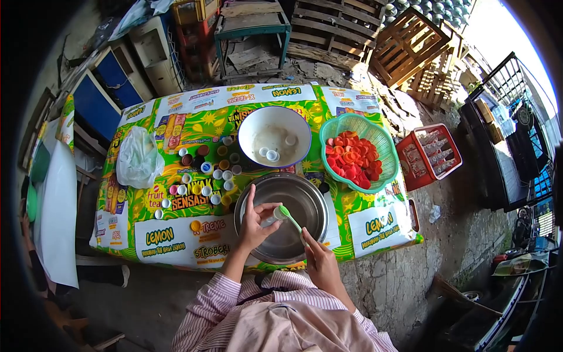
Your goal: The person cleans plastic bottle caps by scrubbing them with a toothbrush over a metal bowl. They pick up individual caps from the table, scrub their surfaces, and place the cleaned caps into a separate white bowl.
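My left hand (255, 224) pinches a small whitish bottle cap (278, 213) between thumb and fingers, with the index finger pointing up. My right hand (320, 261) is closed round the handle of a green toothbrush (294, 221), whose head touches the cap. Both hands are over the near part of a steel basin (324, 206). Behind it stands a white enamel bowl (248, 127) holding a few white caps (271, 155) in cloudy liquid. To the right, a turquoise plastic basket (373, 129) contains many red caps (353, 159).
Loose caps of mixed colours (217, 174) lie left of the basin, beside a clear plastic bag (139, 158). A printed banner (161, 236) covers the table. A red crate (430, 154) stands off the right edge; wooden pallets (334, 29) and a small table (252, 26) are behind.
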### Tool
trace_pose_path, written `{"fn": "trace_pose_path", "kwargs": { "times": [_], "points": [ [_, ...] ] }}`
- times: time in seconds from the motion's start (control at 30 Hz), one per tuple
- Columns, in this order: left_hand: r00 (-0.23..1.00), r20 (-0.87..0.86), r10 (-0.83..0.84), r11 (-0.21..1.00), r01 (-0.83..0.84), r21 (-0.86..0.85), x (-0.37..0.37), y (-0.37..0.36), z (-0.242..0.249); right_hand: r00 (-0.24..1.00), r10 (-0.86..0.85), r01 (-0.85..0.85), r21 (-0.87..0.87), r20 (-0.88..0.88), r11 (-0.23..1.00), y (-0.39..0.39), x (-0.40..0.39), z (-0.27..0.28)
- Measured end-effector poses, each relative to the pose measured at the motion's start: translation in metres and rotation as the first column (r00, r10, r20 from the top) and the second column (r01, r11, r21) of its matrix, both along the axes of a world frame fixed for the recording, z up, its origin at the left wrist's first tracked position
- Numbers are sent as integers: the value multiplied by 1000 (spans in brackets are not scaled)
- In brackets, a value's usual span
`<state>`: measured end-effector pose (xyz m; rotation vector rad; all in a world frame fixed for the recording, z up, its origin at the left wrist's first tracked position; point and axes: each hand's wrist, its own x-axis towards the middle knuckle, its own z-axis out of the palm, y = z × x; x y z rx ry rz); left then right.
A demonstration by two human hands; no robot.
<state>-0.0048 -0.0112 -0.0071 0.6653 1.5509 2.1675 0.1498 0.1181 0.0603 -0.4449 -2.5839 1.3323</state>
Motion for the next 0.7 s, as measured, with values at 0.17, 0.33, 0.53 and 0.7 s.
{"fn": "trace_pose_path", "kwargs": {
  "times": [0.17, 0.33, 0.53, 0.7],
  "points": [
    [993, 85, -87, 996, 85, 24, -6, -2, 5, 1000, 0, -1, 66, 21, 998, -1, 1, 2],
    [972, 164, -169, 984, 155, 94, -9, -3, -2, 997, -40, 43, 51, -63, 998, -7, -1, -1],
    [914, 333, -231, 958, 153, 243, 1, 1, 3, 998, -42, 45, 79, -36, 996, -7, 1, -2],
    [897, 360, -255, 953, 172, 248, 3, 0, -5, 996, -45, 50, 64, -78, 997, -3, 2, -5]
  ]
}}
